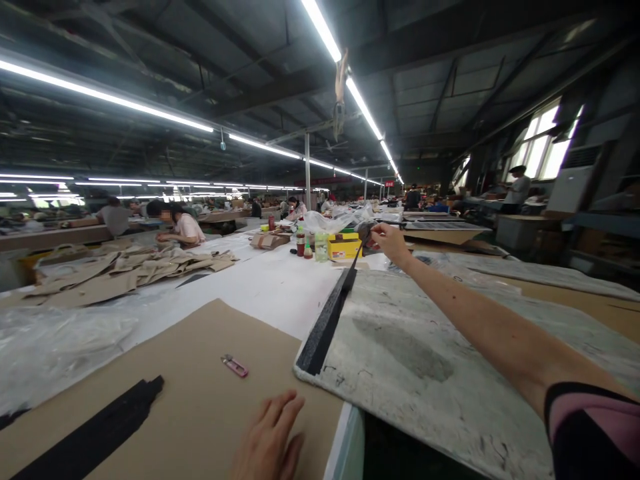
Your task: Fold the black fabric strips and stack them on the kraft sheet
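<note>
My right hand (389, 241) reaches far out over the ironing board's far edge, its fingers pinched on the raised end of a dark fabric strip (355, 261). That strip slants down to more black strips (325, 333) lying along the left edge of the stained, pale padded board (400, 360). My left hand (273, 433) is low in the middle with fingers stretched out and nothing in them, over a sheet of brown cardboard (200, 373). Pink thread snips (235, 365) lie on the cardboard. To their left is a stack of black strips (95, 433).
Beyond the board stand a yellow box (345, 246) and several bottles (301, 241). Clear plastic sheeting (55, 347) lies at left, below a heap of tan cut pieces (135, 267). Other people (185, 227) sit or stand farther back. A dark gap shows below the board's front edge.
</note>
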Demonstrator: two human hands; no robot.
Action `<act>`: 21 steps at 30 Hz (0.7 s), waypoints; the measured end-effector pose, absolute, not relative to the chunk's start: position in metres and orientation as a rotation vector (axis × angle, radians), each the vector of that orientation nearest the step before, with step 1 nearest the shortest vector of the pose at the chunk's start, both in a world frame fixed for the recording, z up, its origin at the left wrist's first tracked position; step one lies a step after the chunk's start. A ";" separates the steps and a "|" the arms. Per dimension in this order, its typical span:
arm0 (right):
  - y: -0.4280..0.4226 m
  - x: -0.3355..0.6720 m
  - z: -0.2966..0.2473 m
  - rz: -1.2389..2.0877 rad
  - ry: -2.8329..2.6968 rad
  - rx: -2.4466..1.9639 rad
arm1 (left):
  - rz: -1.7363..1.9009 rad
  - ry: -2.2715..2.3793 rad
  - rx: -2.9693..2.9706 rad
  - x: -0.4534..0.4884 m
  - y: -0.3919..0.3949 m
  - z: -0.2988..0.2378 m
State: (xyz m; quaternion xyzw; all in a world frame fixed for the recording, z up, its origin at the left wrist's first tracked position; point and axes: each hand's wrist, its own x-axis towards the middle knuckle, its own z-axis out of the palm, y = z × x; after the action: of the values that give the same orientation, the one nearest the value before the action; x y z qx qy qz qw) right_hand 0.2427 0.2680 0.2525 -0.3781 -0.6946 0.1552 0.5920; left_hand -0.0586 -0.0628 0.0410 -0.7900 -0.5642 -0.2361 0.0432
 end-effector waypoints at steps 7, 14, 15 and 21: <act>0.299 0.257 0.283 0.370 -1.515 -0.879 | -0.532 -1.988 -2.360 0.006 0.030 0.034; 0.323 0.293 0.360 0.204 -1.260 -0.862 | -0.478 -2.129 -2.335 0.003 0.033 0.022; 0.323 0.297 0.372 0.171 -1.227 -0.856 | -0.484 -2.144 -2.334 0.004 0.033 0.023; 0.301 0.303 0.427 0.010 -1.149 -0.820 | -0.583 -2.214 -2.336 0.007 0.031 0.025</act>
State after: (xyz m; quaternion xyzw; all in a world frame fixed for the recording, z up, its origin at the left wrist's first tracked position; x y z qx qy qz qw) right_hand 0.3027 0.3014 0.4266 -0.3767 -0.5280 0.0048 0.7611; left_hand 0.0073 0.0307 0.0252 -0.7127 -0.6755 -0.1780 -0.0644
